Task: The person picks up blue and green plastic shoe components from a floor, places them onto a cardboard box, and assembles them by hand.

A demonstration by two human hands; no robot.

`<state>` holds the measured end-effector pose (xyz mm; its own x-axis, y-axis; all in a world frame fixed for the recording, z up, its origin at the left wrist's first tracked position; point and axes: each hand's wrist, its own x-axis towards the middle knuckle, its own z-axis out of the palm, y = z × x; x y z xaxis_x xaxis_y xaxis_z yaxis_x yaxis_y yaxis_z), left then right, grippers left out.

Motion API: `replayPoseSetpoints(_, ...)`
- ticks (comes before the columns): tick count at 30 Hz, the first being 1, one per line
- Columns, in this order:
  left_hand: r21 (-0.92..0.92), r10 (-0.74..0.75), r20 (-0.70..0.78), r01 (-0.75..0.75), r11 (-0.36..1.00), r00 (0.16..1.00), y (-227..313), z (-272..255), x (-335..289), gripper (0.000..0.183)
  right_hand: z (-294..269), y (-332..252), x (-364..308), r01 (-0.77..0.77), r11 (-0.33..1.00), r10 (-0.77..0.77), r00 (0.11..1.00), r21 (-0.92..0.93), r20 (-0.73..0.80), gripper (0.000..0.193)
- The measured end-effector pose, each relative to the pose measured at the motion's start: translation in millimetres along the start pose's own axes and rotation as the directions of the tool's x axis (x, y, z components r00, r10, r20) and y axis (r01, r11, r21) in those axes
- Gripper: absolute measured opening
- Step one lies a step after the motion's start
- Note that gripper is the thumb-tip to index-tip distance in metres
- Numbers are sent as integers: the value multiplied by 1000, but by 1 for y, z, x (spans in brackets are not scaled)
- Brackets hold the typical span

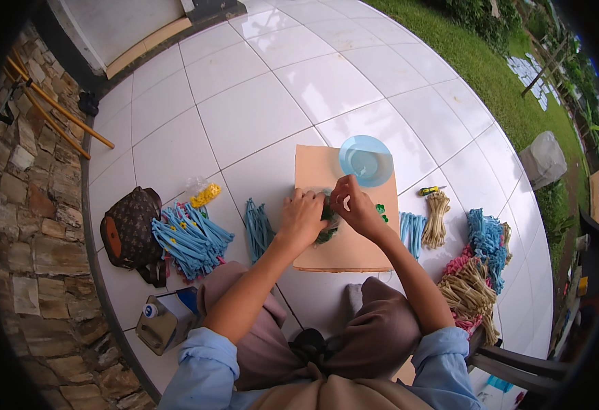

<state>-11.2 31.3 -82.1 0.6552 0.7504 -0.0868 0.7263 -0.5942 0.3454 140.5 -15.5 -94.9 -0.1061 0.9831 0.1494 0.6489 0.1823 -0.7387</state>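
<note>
My left hand (304, 214) is closed on a clear plastic bag (325, 236) with dark green pieces inside, low over a peach-coloured board (351, 253). Close by on its right, my right hand (356, 208) has its thumb and fingers pinched together at the bag's upper side. What sits between those fingertips is too small to make out. Small shiny green pieces (381, 213) lie on the board just right of my right hand. A translucent blue bowl (366, 158) stands at the board's far right corner.
Light-blue cord bundles (258, 229) flank the board. Further left are a blue pile (193, 239), yellow pieces (206, 196), a brown bag (132, 229) and a metal can (166, 321). On the right are beige cords (436, 219), a screwdriver (431, 190) and mixed bundles (469, 290).
</note>
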Motion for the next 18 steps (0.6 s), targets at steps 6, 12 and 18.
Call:
replayPoseSetpoints(6, -103, 66, -182, -86, 991, 981, 2, -4, -2, 23, -12, 2, -3, -101, 917, 178, 969, 387, -170, 39)
replayPoseSetpoints(12, -580, 27, -102, -81, 810, 994, 18, -12, 10, 18, -30, 5, -19, -76, 896, 161, 974, 438, -160, 42)
replayPoseSetpoints(18, -253, 76, -300, -156, 955, 951, 37, -3, 17, 16, -50, 16, -32, -217, 963, 258, 919, 162, -298, 35)
